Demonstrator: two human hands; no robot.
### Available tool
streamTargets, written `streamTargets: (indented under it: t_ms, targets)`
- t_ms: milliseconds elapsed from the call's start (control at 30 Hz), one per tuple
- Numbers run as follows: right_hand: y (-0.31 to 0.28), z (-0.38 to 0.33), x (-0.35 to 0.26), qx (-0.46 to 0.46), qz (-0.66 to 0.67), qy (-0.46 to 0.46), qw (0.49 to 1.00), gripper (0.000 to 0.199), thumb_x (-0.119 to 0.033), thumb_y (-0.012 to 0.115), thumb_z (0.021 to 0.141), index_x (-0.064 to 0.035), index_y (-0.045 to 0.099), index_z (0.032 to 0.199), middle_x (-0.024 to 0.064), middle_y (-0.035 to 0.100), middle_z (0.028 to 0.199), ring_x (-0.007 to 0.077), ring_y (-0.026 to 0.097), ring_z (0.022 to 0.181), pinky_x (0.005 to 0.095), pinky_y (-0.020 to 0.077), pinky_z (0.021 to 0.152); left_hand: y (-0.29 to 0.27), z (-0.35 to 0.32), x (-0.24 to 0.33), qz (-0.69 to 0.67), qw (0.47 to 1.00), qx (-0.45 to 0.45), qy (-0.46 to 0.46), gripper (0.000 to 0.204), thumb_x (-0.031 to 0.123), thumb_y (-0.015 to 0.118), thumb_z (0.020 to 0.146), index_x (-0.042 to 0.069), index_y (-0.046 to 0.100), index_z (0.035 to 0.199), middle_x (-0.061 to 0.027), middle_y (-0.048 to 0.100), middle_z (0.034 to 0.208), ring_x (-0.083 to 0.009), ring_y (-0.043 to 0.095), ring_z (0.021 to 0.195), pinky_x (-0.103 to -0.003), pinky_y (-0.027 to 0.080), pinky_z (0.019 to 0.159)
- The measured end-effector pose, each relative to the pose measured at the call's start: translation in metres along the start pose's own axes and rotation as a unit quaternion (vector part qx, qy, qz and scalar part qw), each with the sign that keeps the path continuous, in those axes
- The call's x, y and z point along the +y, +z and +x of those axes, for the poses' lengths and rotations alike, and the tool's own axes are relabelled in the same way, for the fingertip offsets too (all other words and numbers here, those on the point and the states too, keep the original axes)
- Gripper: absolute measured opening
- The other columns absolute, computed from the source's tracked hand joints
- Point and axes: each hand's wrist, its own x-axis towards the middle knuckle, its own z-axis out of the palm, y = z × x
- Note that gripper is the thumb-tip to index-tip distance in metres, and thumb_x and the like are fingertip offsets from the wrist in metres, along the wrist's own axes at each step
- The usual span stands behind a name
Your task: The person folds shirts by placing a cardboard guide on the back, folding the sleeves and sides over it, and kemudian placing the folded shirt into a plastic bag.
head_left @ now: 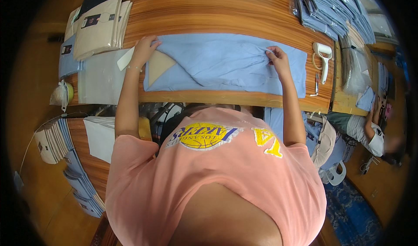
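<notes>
A long piece of light blue cloth (217, 63) lies folded and a little wrinkled across the wooden table in front of me. Near its left end a tan triangle (159, 69) shows between the blue layers; I cannot tell whether it is fabric or board. My left hand (146, 50) is at the far left corner of the cloth, fingers bent and closed on its edge. Toward the right end, my right hand (278, 58) pinches a raised fold between thumb and fingers. A white slip (125, 59) sits beside my left wrist.
Bagged beige packs (96, 34) and a clear plastic sheet (99, 78) lie left. A white lint roller (322, 56) and a small metal tool (316, 84) lie right. Bagged blue garments (324, 10) are heaped at the far right. Another person (365, 132) is at the right.
</notes>
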Motion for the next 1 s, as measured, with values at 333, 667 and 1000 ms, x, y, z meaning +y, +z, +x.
streamTargets:
  t_ms: [333, 667, 1000]
  targets:
    - [-0.063, -0.002, 0.043, 0.155, -0.223, -0.144, 0.951, 0.032, -0.024, 0.064, 0.081, -0.0035, 0.061, 0.106, 0.0189, 0.057, 0.104, 0.0317, 0.056, 0.094, 0.0383, 0.0449, 0.081, 0.046, -0.043, 0.077, 0.153, 0.96, 0.232, 0.028, 0.061, 0.037, 0.061, 0.081, 0.002, 0.043, 0.127, -0.0206, 0.036, 0.134, -0.0346, 0.031, 0.125, -0.049, 0.023, 0.102]
    - [-0.132, -0.01, 0.095, 0.165, -0.312, 0.11, 0.929, 0.06, -0.027, 0.074, 0.069, 0.004, 0.053, 0.115, 0.021, 0.063, 0.098, 0.0275, 0.062, 0.084, 0.0339, 0.0469, 0.075, 0.159, -0.015, 0.249, 0.012, 0.923, 0.023, 0.384, 0.06, 0.036, 0.059, 0.083, 0.008, 0.039, 0.133, -0.0139, 0.034, 0.14, -0.029, 0.027, 0.132, -0.052, 0.019, 0.107]
    - [-0.107, -0.042, -0.009, -0.153, -0.088, -0.018, 0.984, 0.039, -0.024, 0.058, 0.087, -0.0032, 0.052, 0.12, 0.0121, 0.062, 0.097, 0.0196, 0.06, 0.085, 0.0297, 0.0478, 0.073, 0.148, -0.017, 0.284, -0.614, 0.739, -0.274, 0.04, 0.053, 0.037, 0.051, 0.091, 0.003, 0.04, 0.131, -0.0161, 0.048, 0.126, -0.0262, 0.05, 0.113, -0.039, 0.041, 0.094]
